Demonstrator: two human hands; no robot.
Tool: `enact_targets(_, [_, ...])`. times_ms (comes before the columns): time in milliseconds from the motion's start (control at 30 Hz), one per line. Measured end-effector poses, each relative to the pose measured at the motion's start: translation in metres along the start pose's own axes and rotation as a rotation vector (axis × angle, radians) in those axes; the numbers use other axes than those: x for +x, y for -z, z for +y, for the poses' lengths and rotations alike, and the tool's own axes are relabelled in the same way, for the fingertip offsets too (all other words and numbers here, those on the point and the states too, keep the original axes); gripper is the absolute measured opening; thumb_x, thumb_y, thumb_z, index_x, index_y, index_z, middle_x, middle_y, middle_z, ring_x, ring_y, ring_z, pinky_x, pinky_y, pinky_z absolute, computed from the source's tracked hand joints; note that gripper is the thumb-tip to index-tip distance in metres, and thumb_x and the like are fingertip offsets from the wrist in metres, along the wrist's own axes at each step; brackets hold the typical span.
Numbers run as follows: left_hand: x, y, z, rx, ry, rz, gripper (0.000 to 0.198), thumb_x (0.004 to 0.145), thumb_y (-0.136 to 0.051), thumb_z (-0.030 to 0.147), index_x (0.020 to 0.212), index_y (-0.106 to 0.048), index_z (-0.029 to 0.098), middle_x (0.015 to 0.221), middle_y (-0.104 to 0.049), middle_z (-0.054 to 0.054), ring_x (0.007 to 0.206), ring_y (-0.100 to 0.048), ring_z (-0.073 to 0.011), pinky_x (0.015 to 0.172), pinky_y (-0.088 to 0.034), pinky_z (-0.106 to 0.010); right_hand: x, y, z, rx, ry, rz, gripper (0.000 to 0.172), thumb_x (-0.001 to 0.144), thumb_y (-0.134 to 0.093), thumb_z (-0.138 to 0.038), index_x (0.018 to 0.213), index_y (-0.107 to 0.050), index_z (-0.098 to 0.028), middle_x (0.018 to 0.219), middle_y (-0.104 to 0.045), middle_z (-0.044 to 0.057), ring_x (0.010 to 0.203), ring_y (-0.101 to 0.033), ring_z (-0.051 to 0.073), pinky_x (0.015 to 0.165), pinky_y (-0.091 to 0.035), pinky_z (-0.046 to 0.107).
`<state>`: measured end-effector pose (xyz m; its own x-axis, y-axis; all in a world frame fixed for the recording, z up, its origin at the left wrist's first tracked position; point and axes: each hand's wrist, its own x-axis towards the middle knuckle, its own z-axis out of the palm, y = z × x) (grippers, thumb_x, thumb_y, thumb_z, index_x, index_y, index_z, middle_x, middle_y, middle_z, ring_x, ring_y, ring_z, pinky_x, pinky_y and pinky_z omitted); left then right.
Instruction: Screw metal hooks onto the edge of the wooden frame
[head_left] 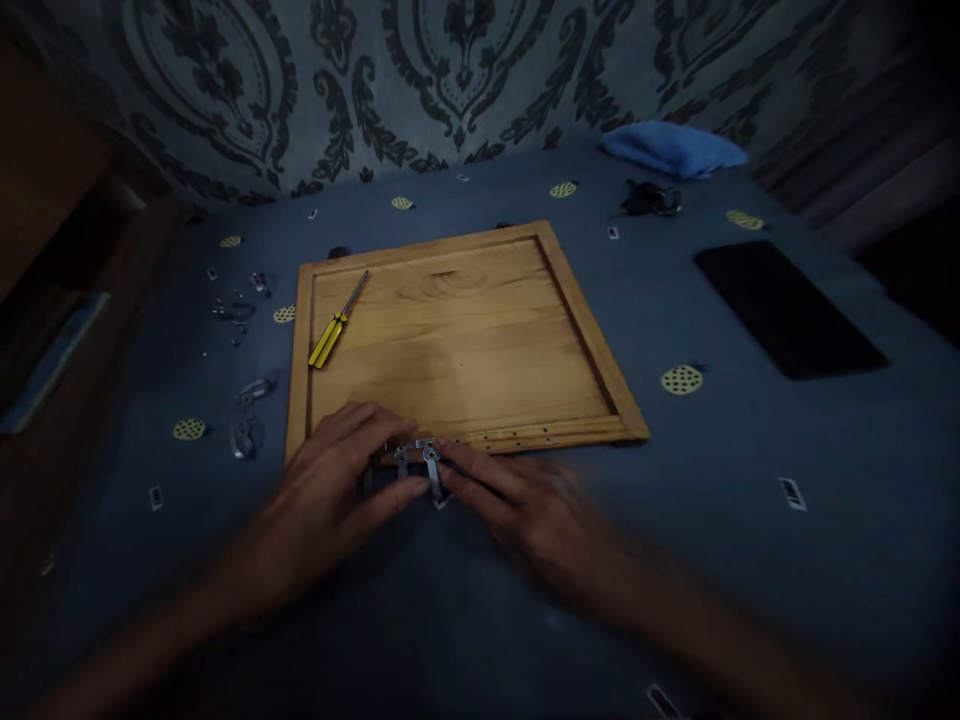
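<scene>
A framed wooden panel (457, 340) lies on the blue cloth, with a row of small holes along its near edge. At that edge my left hand (330, 490) is closed on a shiny metal fitting (433, 468), its thumb along the near side. From the right, the bent fingertips of my right hand (532, 510) grip the same fitting. It looks like a bracket or handle with narrow arms; its exact kind and its far end are partly hidden by the fingers. A yellow-handled screwdriver (330, 335) rests on the panel's left side, its tip pointing away.
Left of the panel lie two curved metal pieces (244, 437) and several small screws and fittings (236, 310). To the right is a dark flat rectangular object (787, 310). A black item (649, 200) and a blue cloth bundle (671, 148) lie at the back right.
</scene>
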<state>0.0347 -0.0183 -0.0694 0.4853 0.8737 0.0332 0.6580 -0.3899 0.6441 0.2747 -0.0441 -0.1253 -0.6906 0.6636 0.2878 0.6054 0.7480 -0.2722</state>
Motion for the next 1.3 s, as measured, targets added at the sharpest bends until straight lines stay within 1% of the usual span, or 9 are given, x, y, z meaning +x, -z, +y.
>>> enact_targets(333, [0.001,0.033,-0.022,0.089,0.05,0.359,0.013,0.097,-0.057,0.028,0.103,-0.069,0.025,0.102,-0.074,-0.001,0.101,-0.069,-0.0223,0.088,-0.055,-0.037,-0.001,0.0,0.001,-0.002,0.03,0.023,0.044,0.094,-0.046,0.001,0.131,-0.065,-0.012,0.143,-0.065,0.014,0.099,-0.075,0.023,0.074,-0.066,0.036])
enact_targets(500, [0.004,0.048,-0.053,0.269,0.188,0.504,0.016,0.094,-0.052,0.028,0.096,-0.068,0.026,0.092,-0.07,0.001,0.092,-0.068,-0.0227,0.086,-0.053,-0.04,-0.003,-0.003,0.002,-0.019,0.026,0.035,0.046,0.093,-0.045,0.0,0.131,-0.065,-0.016,0.146,-0.063,0.011,0.1,-0.075,0.021,0.075,-0.065,0.035])
enact_targets(533, [0.004,0.051,-0.061,0.276,0.21,0.475,0.016,0.094,-0.053,0.027,0.099,-0.069,0.025,0.097,-0.071,0.001,0.094,-0.068,-0.0235,0.087,-0.053,-0.04,-0.003,-0.003,0.002,-0.025,0.028,0.037,0.045,0.094,-0.046,-0.001,0.131,-0.065,-0.016,0.146,-0.063,0.01,0.099,-0.075,0.021,0.075,-0.064,0.034])
enact_targets(600, [0.006,0.052,-0.077,0.337,0.196,0.598,0.017,0.09,-0.051,0.025,0.09,-0.068,0.023,0.088,-0.07,-0.001,0.081,-0.066,-0.0215,0.076,-0.052,-0.037,-0.003,-0.003,0.002,-0.034,0.033,0.05,0.043,0.094,-0.047,-0.002,0.131,-0.065,-0.015,0.145,-0.064,0.01,0.097,-0.075,0.02,0.075,-0.064,0.033])
enact_targets(667, [0.009,0.052,-0.091,0.356,0.187,0.623,0.018,0.087,-0.052,0.025,0.088,-0.069,0.021,0.087,-0.071,-0.003,0.078,-0.065,-0.0219,0.071,-0.051,-0.036,-0.002,-0.003,0.002,-0.038,0.027,0.053,0.045,0.093,-0.047,-0.001,0.132,-0.065,-0.015,0.143,-0.065,0.01,0.097,-0.075,0.02,0.076,-0.064,0.033])
enact_targets(833, [0.012,0.047,-0.107,0.386,0.14,0.61,0.018,0.085,-0.05,0.024,0.083,-0.068,0.022,0.084,-0.071,-0.005,0.082,-0.065,-0.0239,0.082,-0.05,-0.039,-0.006,-0.007,0.004,-0.034,0.013,0.06,0.051,0.09,-0.048,0.002,0.134,-0.065,-0.018,0.141,-0.067,0.01,0.098,-0.076,0.02,0.078,-0.064,0.033])
enact_targets(1033, [0.008,0.057,-0.121,0.435,0.163,0.661,0.019,0.092,-0.051,0.019,0.092,-0.07,0.02,0.093,-0.072,-0.005,0.092,-0.066,-0.0225,0.088,-0.053,-0.038,-0.011,-0.019,0.012,0.001,0.039,0.153,0.049,0.093,-0.047,-0.001,0.135,-0.065,-0.022,0.137,-0.07,0.01,0.1,-0.078,0.021,0.078,-0.066,0.034])
enact_targets(1133, [0.003,0.077,-0.143,0.465,0.22,0.722,0.015,0.1,-0.056,0.025,0.101,-0.069,0.017,0.099,-0.071,-0.005,0.095,-0.068,-0.0206,0.089,-0.056,-0.039,-0.008,-0.026,0.017,-0.03,0.07,0.251,0.045,0.095,-0.043,-0.001,0.126,-0.069,-0.02,0.131,-0.073,0.009,0.102,-0.078,0.02,0.079,-0.066,0.029])
enact_targets(1300, [-0.013,0.119,-0.185,0.46,0.324,0.839,0.035,0.099,-0.065,0.037,0.127,-0.062,0.016,0.126,-0.066,-0.01,0.107,-0.068,-0.024,0.091,-0.06,-0.045,-0.006,-0.03,0.029,-0.08,0.106,0.293,0.051,0.092,-0.043,-0.002,0.126,-0.072,-0.026,0.13,-0.074,0.006,0.101,-0.078,0.019,0.08,-0.065,0.026])
